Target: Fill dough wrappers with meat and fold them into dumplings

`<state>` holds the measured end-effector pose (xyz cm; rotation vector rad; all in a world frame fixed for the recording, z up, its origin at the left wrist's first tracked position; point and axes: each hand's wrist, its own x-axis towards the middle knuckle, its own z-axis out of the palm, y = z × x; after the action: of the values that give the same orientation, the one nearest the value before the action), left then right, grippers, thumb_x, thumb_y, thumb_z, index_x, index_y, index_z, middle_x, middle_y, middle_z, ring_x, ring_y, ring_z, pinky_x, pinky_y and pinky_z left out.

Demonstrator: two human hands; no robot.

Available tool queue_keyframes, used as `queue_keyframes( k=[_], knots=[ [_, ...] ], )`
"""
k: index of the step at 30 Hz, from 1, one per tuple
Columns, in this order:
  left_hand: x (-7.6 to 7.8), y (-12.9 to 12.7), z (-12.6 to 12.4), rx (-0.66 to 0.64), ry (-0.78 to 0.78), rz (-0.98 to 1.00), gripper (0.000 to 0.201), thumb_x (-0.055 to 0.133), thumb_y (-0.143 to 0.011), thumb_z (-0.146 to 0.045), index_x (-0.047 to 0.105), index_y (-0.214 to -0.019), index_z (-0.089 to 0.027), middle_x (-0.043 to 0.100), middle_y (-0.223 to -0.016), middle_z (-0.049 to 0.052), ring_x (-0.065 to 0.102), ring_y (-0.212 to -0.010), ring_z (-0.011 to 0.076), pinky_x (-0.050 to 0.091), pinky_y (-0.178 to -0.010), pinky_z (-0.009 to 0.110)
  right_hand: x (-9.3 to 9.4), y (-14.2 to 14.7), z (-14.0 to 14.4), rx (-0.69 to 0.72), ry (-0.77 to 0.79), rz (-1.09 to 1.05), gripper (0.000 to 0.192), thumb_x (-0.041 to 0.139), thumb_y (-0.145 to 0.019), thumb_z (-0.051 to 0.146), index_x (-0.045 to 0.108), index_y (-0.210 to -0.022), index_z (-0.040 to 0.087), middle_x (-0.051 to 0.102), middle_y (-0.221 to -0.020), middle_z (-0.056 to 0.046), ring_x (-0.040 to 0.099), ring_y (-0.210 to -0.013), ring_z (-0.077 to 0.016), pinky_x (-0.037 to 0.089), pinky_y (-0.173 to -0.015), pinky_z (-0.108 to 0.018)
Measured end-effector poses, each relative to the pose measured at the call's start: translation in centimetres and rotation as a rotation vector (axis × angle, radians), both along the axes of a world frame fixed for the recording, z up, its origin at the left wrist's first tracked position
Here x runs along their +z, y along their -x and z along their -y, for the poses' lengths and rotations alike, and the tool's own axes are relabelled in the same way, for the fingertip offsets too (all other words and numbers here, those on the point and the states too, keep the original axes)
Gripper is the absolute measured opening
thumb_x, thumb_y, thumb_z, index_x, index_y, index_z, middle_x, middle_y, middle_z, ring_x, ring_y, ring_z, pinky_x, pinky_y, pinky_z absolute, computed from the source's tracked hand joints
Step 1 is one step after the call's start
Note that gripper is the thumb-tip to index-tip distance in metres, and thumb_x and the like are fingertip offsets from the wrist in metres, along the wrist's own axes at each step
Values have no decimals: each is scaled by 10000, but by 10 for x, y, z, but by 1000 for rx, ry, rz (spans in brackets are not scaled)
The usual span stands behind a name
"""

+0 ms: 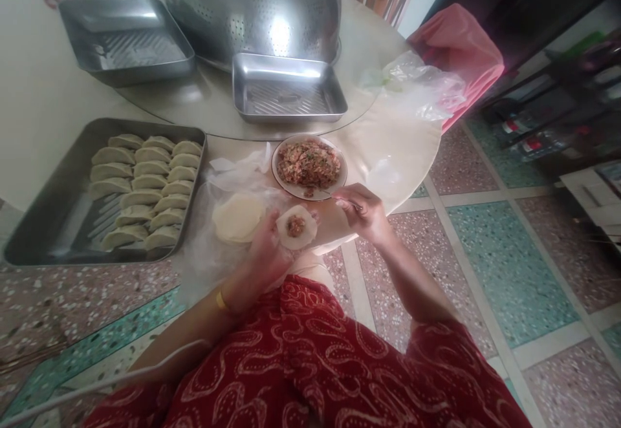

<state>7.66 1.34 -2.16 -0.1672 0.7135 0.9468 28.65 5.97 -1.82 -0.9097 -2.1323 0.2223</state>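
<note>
On the fingers of my left hand (pixel 266 250) rests a round dumpling wrapper (pixel 307 237), with a small lump of meat filling (pixel 295 225) at its centre. My right hand (pixel 363 213) is closed around the handle of a spoon (pixel 324 190), whose head reaches the near edge of the plate (pixel 315 195). Minced meat with green bits (pixel 308 160) is heaped on that plate. Left of my left hand, a stack of wrappers (pixel 237 218) lies on a clear plastic bag (pixel 196 247). Folded dumplings (pixel 148 182) sit in rows in a metal tray (pixel 43 227) farther left.
Behind the plate stands a small metal tray (pixel 291 117), with a large perforated metal colander (pixel 204 21) beyond it. Another metal tray (pixel 129 75) is at the back left. A crumpled plastic bag (pixel 422 88) lies near a pink cover (pixel 460 40) at the table's right edge.
</note>
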Motion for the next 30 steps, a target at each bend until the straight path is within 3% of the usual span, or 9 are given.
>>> queue_keyframes(
  k=[3, 10, 15, 19, 23, 30],
  knots=[
    [1, -1, -1, 4, 23, -17, 533, 323, -1027, -418, 571, -1314, -43, 745, -1042, 165, 719, -984, 232, 584, -906, 334, 5, -3, 2, 10, 56, 41, 180, 536, -1004, 305, 695, -1038, 225, 760, -947, -36, 731, -877, -145, 641, -690, -296],
    [-5, -1, -2, -27, 35, 15, 540, 342, -1022, -440, 593, -1291, -45, 742, -1064, 168, 709, -1029, 244, 575, -942, 357, 10, -4, 4, -107, 24, 10, 126, 574, -971, 232, 691, -1013, 217, 765, -921, -66, 739, -849, -171, 633, -689, -309],
    [-4, -7, -10, -2, 66, 26, 544, 321, -1031, -435, 587, -1294, -40, 754, -1002, 146, 727, -922, 203, 585, -891, 297, 3, 4, 11, -256, 206, -131, 136, 588, -950, 320, 704, -954, 248, 763, -881, -40, 730, -770, -174, 621, -675, -340],
    [-5, -11, -20, 67, 68, 33, 531, 306, -1039, -416, 556, -1326, -45, 749, -949, 136, 728, -865, 194, 578, -889, 299, -4, 8, 14, -330, 423, -461, 185, 626, -913, 428, 715, -894, 267, 748, -790, -4, 733, -714, -168, 636, -673, -334],
    [-11, -11, -25, 101, 19, 49, 468, 377, -1018, -391, 565, -1331, -97, 752, -996, 128, 724, -912, 220, 568, -895, 331, -5, 9, 24, -283, 518, -697, 146, 697, -868, 423, 732, -870, 282, 752, -809, 25, 724, -635, -134, 644, -652, -298],
    [-18, -5, -13, 62, -39, 66, 554, 254, -1039, -431, 587, -1284, -62, 758, -946, 146, 714, -905, 221, 553, -894, 337, 1, 9, 55, -139, 434, -531, 101, 673, -902, 271, 758, -957, 279, 767, -837, 4, 744, -759, -151, 616, -692, -301]
  ],
)
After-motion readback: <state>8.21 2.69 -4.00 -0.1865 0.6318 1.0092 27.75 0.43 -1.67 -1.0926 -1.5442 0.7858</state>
